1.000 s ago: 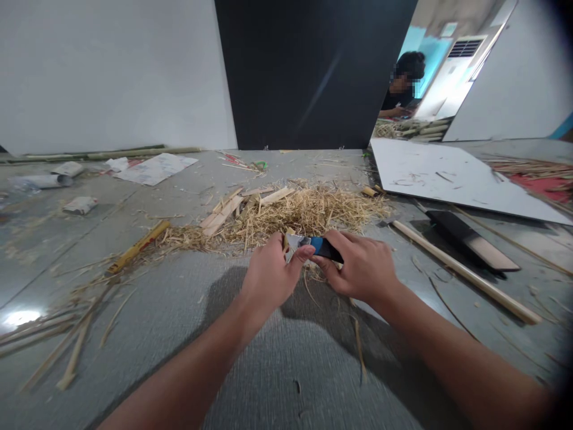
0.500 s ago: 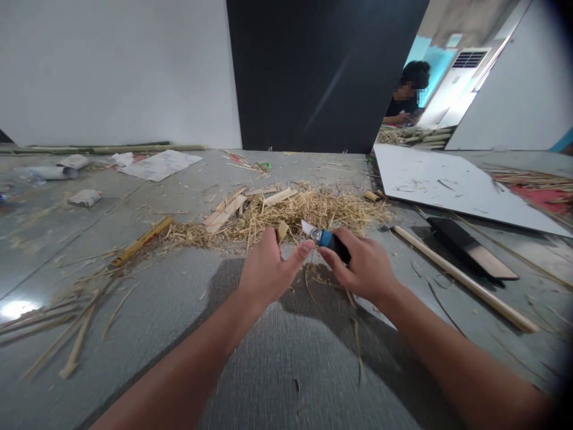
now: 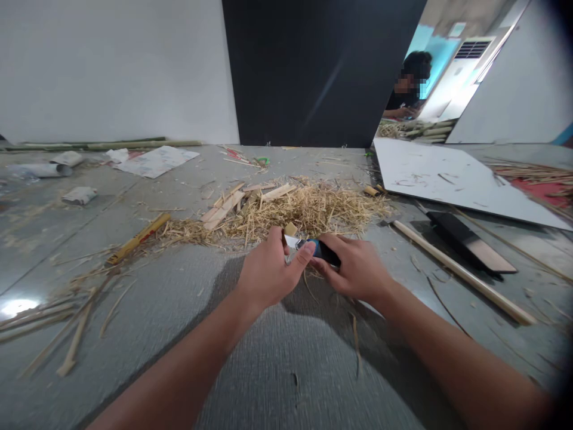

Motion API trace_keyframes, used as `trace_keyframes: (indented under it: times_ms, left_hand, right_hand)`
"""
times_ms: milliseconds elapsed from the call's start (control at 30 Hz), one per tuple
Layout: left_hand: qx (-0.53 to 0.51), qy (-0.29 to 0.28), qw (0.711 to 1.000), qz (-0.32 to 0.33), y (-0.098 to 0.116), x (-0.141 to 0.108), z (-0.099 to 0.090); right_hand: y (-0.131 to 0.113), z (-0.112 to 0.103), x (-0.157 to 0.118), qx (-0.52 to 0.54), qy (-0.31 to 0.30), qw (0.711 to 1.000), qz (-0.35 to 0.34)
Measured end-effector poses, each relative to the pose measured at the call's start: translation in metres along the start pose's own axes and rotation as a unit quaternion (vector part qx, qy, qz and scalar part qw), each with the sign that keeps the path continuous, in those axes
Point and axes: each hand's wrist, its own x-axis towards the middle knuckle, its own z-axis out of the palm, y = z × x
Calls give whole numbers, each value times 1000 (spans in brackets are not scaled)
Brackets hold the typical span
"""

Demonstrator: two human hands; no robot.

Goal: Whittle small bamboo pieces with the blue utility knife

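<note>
My right hand (image 3: 360,269) is closed around the blue and black handle of a utility knife (image 3: 330,254), its blade pointing left. Closed on a small pale piece of bamboo (image 3: 290,229) is my left hand (image 3: 267,272), most of that piece hidden behind the fingers. The blade lies against or just in front of the piece; I cannot tell whether it cuts in. My left thumb presses at the front end of the knife. Both hands hover just on the near side of a heap of bamboo shavings (image 3: 322,209).
Split bamboo strips (image 3: 224,210) lie on the heap's left side, with a yellow tool (image 3: 138,240) further left. To the right are a pale rod (image 3: 465,272), a dark flat object (image 3: 470,239) and a white board (image 3: 447,173). A person (image 3: 409,86) sits beyond the panels.
The knife has moved left, bringing its blade from apart to the bamboo piece. My right hand has come closer to the left, and the left thumb now touches the knife.
</note>
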Motion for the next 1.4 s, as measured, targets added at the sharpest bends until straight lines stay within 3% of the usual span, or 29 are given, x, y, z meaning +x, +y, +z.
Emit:
trace_keyframes:
  times_ms: [1033, 1400]
  left_hand:
    - [53, 13, 998, 16, 1, -1, -2]
    - [-2, 11, 1000, 27, 2, -1, -3]
  right_hand:
    - [-3, -2, 0, 30, -20, 999, 9]
    - [-3, -5, 0, 47, -18, 999, 2]
